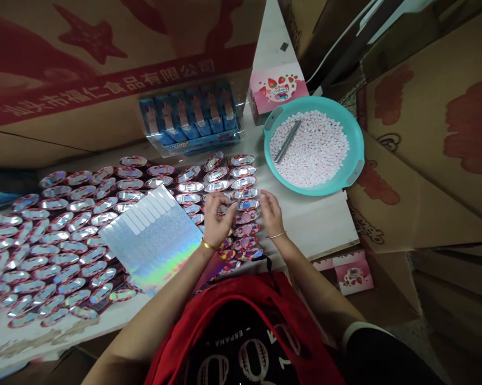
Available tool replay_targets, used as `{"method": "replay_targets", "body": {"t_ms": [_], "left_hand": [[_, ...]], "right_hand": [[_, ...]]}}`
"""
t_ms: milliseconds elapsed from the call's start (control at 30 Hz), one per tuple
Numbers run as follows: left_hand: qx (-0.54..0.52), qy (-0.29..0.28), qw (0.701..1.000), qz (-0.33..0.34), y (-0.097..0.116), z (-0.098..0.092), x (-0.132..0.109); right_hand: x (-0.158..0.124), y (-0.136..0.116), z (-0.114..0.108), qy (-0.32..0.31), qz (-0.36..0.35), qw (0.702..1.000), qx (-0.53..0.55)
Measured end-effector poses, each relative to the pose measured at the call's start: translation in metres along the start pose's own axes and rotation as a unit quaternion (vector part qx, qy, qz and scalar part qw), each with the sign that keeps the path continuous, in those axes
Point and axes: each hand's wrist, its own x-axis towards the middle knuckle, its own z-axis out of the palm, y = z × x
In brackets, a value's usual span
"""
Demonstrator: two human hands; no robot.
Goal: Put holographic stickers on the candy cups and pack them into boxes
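Rows of upright small packs [82, 206] with oval shiny ends and red edges cover the table, close together. My left hand [217, 220] is over the right-hand columns, fingers curled and thumb near the index finger; anything held there is too small to make out. My right hand [272, 214] is beside the rightmost column, fingers stretched forward near a pack [247, 205]; I cannot tell whether it touches. Left of my left wrist, a holographic sticker sheet [156, 251] with a row of pale blank strips lies on top of the packs.
A turquoise basin [359, 144] of small pale pink candies [321, 144], with a metal scoop-like piece [288, 141] in it, stands at back right. Behind are a pink strawberry box [278, 88] and blue packs in a clear tray [190, 115]. Large cartons [425, 133] border the table [316, 224].
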Motion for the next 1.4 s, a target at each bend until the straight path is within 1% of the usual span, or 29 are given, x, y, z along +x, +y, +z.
{"method": "replay_targets", "body": {"t_ms": [67, 133, 200, 267, 333, 400, 467, 533, 633, 733, 833, 900, 933, 967, 1000, 1033, 1100, 1167, 1200, 1233, 1267, 1300, 1333, 1400], "left_hand": [[-0.06, -0.013, 0.997, -0.044, 0.003, -0.006, -0.014], [-0.088, -0.007, 0.991, -0.103, 0.0, -0.005, -0.028], [-0.087, 0.011, 0.985, -0.151, -0.007, 0.0, -0.038], [-0.057, 0.023, 0.984, -0.168, -0.015, 0.008, -0.045], [-0.005, 0.02, 0.987, -0.156, -0.02, 0.014, -0.048], [0.066, 0.014, 0.988, -0.138, -0.022, 0.02, -0.048], [0.135, 0.006, 0.983, -0.127, -0.02, 0.024, -0.048], [0.185, -0.005, 0.975, -0.12, -0.018, 0.027, -0.048], [0.236, -0.024, 0.965, -0.112, -0.017, 0.032, -0.048], [0.271, -0.046, 0.955, -0.108, -0.019, 0.037, -0.048], [0.287, -0.043, 0.95, -0.113, -0.019, 0.041, -0.048], [0.273, -0.024, 0.956, -0.107, -0.021, 0.036, -0.048], [0.255, -0.016, 0.962, -0.096, -0.024, 0.028, -0.047], [0.235, -0.011, 0.969, -0.08, -0.028, 0.016, -0.046], [0.217, -0.006, 0.974, -0.061, -0.034, -0.002, -0.045], [0.207, 0.002, 0.977, -0.044, -0.042, -0.024, -0.045], [0.229, 0.038, 0.972, -0.031, -0.063, -0.082, -0.046], [0.296, 0.094, 0.949, -0.057, -0.087, -0.148, -0.052], [0.335, 0.117, 0.931, -0.081, -0.1, -0.18, -0.056], [0.371, 0.128, 0.914, -0.104, -0.113, -0.208, -0.06], [0.401, 0.126, 0.899, -0.125, -0.125, -0.231, -0.064], [0.422, 0.113, 0.889, -0.139, -0.138, -0.249, -0.067], [0.433, 0.092, 0.885, -0.145, -0.149, -0.262, -0.07], [0.43, 0.055, 0.891, -0.137, -0.167, -0.275, -0.071]], "right_hand": [[-0.015, -0.004, 0.0, -0.05, 0.079, 0.992, 0.09], [-0.026, -0.005, 0.0, -0.086, 0.115, 0.981, 0.13], [-0.032, -0.003, -0.001, -0.085, 0.11, 0.982, 0.13], [-0.034, 0.003, -0.004, -0.07, 0.08, 0.99, 0.095], [-0.032, 0.01, -0.007, -0.052, 0.027, 0.998, 0.028], [-0.031, 0.016, -0.009, -0.033, -0.039, 0.997, -0.059], [-0.03, 0.02, -0.011, -0.022, -0.093, 0.985, -0.147], [-0.031, 0.024, -0.012, -0.022, -0.121, 0.967, -0.223], [-0.033, 0.028, -0.01, -0.025, -0.137, 0.942, -0.306], [-0.032, 0.033, -0.005, -0.021, -0.139, 0.928, -0.345], [-0.028, 0.037, -0.003, -0.001, -0.115, 0.938, -0.327], [-0.026, 0.039, -0.006, -0.002, -0.105, 0.949, -0.297], [-0.026, 0.039, -0.008, -0.006, -0.109, 0.952, -0.286], [-0.028, 0.038, -0.01, -0.007, -0.118, 0.953, -0.278], [-0.03, 0.037, -0.012, -0.006, -0.133, 0.952, -0.275], [-0.033, 0.035, -0.012, -0.003, -0.151, 0.95, -0.274], [-0.042, 0.028, -0.007, -0.007, -0.198, 0.942, -0.271], [-0.05, 0.017, 0.012, -0.039, -0.242, 0.934, -0.259], [-0.055, 0.01, 0.027, -0.064, -0.263, 0.93, -0.25], [-0.059, 0.001, 0.045, -0.092, -0.282, 0.924, -0.241], [-0.063, -0.009, 0.066, -0.121, -0.301, 0.917, -0.232], [-0.066, -0.019, 0.089, -0.149, -0.319, 0.908, -0.226], [-0.07, -0.029, 0.114, -0.177, -0.335, 0.898, -0.224], [-0.075, -0.047, 0.166, -0.226, -0.36, 0.872, -0.243]]}}
